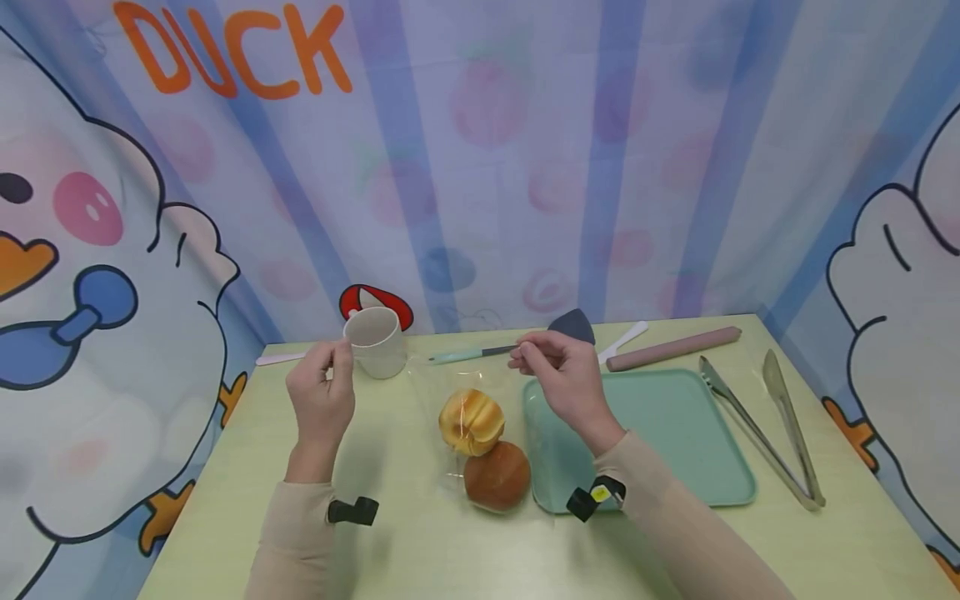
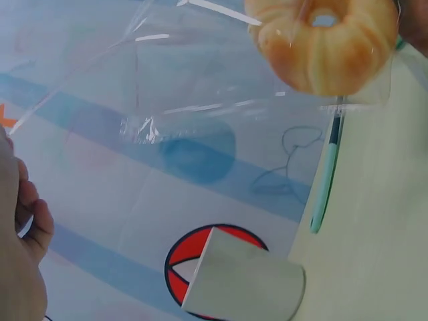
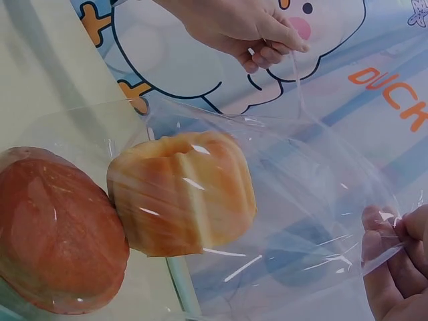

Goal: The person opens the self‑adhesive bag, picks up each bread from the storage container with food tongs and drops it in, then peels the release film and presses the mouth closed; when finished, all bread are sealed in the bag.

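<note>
A clear plastic bag (image 3: 307, 180) hangs between my two hands with two breads in it. My left hand (image 1: 322, 392) pinches one side of the bag's upper edge between thumb and fingertips. Opposite it, my right hand (image 1: 562, 375) pinches the other side; the right wrist view shows the film caught at its fingertips. Inside the bag, a golden grooved bread roll (image 1: 471, 422) lies above a smooth brown round bun (image 1: 497, 477). In the left wrist view the golden roll (image 2: 324, 50) shows at the top, while the brown bun is largely out of that view.
A white mug (image 1: 378, 342) stands behind my left hand. At right lies a green tray (image 1: 660, 433), with metal tongs (image 1: 772, 442) beside it. Along the back are a mauve rolling pin (image 1: 675, 348), a dark-headed spatula (image 1: 573, 325) and a green-handled utensil (image 1: 461, 355).
</note>
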{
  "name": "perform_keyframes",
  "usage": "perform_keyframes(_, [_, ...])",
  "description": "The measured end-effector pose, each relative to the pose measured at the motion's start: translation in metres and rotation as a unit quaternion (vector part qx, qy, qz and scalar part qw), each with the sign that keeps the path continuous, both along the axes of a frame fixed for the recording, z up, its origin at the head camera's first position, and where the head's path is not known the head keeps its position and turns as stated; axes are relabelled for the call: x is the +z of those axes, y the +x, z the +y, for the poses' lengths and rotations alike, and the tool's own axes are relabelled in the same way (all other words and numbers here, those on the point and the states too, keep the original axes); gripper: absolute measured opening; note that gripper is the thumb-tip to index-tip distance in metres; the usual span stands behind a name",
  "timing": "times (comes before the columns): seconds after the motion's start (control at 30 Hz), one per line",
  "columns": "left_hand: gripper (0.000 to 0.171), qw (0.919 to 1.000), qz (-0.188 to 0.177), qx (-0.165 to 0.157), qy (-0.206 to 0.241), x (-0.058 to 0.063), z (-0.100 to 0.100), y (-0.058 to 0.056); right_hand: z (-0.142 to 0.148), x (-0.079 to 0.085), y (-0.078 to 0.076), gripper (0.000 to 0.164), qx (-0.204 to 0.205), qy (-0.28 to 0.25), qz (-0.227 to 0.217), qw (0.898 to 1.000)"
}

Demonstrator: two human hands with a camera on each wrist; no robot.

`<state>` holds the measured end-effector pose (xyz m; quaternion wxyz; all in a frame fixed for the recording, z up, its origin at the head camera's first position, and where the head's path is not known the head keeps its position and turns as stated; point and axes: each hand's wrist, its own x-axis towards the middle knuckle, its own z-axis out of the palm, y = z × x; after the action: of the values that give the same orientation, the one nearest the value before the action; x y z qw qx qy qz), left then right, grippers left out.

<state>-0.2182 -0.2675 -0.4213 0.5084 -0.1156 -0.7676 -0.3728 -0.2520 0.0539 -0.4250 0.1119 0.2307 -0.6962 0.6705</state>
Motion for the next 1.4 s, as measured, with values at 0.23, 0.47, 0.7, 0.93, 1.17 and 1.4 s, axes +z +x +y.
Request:
perform_keyframes(0.23, [0.015, 0.9995, -0.030, 0.013, 0.005, -0.006, -0.021, 0.002, 0.002, 0.000, -0.003, 0.014, -0.012, -0.010, -0.008, 1.000])
perform_keyframes(0.47, [0.017, 0.9958, -0.059, 0.053, 0.045, -0.010, -0.043, 0.009, 0.003, 0.000, -0.004, 0.016, -0.002, -0.021, -0.013, 1.000])
perform_keyframes(0.7, [0.025, 0.9842, -0.070, 0.111, 0.119, -0.016, -0.064, 0.017, 0.002, 0.001, -0.002, 0.015, -0.003, -0.010, -0.008, 1.000])
perform_keyframes(0.93, [0.029, 0.9668, -0.077, 0.200, 0.139, -0.023, -0.079, 0.023, 0.000, 0.003, 0.000, 0.014, 0.014, -0.006, -0.002, 1.000])
perform_keyframes(1.17, [0.034, 0.9477, -0.145, 0.250, 0.136, -0.028, -0.088, 0.028, -0.001, 0.002, -0.001, 0.013, 0.033, -0.017, -0.002, 0.999])
perform_keyframes(1.4, [0.026, 0.9425, -0.237, 0.208, 0.110, -0.034, -0.092, 0.034, 0.001, 0.001, -0.001, 0.013, 0.032, -0.008, -0.002, 0.999])
